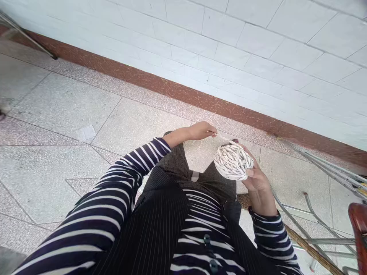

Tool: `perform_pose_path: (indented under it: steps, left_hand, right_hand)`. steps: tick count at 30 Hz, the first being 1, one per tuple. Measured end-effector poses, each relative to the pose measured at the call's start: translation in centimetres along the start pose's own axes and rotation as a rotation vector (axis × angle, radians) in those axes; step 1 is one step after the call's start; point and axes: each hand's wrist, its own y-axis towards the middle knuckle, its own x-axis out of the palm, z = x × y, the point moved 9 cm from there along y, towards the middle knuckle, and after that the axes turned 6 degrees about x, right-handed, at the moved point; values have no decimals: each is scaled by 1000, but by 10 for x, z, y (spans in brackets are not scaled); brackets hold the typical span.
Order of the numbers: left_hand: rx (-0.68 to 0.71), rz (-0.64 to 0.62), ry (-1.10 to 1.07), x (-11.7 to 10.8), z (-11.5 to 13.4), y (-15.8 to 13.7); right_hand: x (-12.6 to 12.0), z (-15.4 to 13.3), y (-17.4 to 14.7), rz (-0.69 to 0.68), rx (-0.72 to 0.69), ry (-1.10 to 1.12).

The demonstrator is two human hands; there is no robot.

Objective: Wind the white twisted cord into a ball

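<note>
A large ball of white cord (pixel 232 161) with dark flecks sits in my right hand (pixel 256 177), whose fingers and thumb wrap its right side. From the top of the ball a single strand (pixel 226 138) runs left and slightly up. My left hand (pixel 202 131) pinches that strand between closed fingers, in front of my left knee. The strand looks fairly taut between the two hands. The ball hangs above my lap, apart from the floor. Part of its right side is hidden behind my fingers.
Ahead stands a white tiled wall (pixel 200 53) with a reddish-brown base strip (pixel 160 84). On the right are metal-framed furniture legs (pixel 312 214) and a straw-like bundle (pixel 309 248). A pale paper scrap (pixel 86 133) lies on the floor at left, and a metal leg (pixel 31 40) stands at upper left.
</note>
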Motion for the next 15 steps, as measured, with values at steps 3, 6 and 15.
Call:
perform_pose_path:
  steps: [3,6,15]
  left_hand:
    - [-48,-23,-23,8,-6,-6]
    - [-108,-40,-118,18,-10,-15]
    - [-256,-113,-473,52,0,-35]
  right_hand:
    - [3,-15,-2,-20,-29,-24]
    - [-4,-32,-1,46,-112,-18]
    - [-17,-87,15,338,-538,-246]
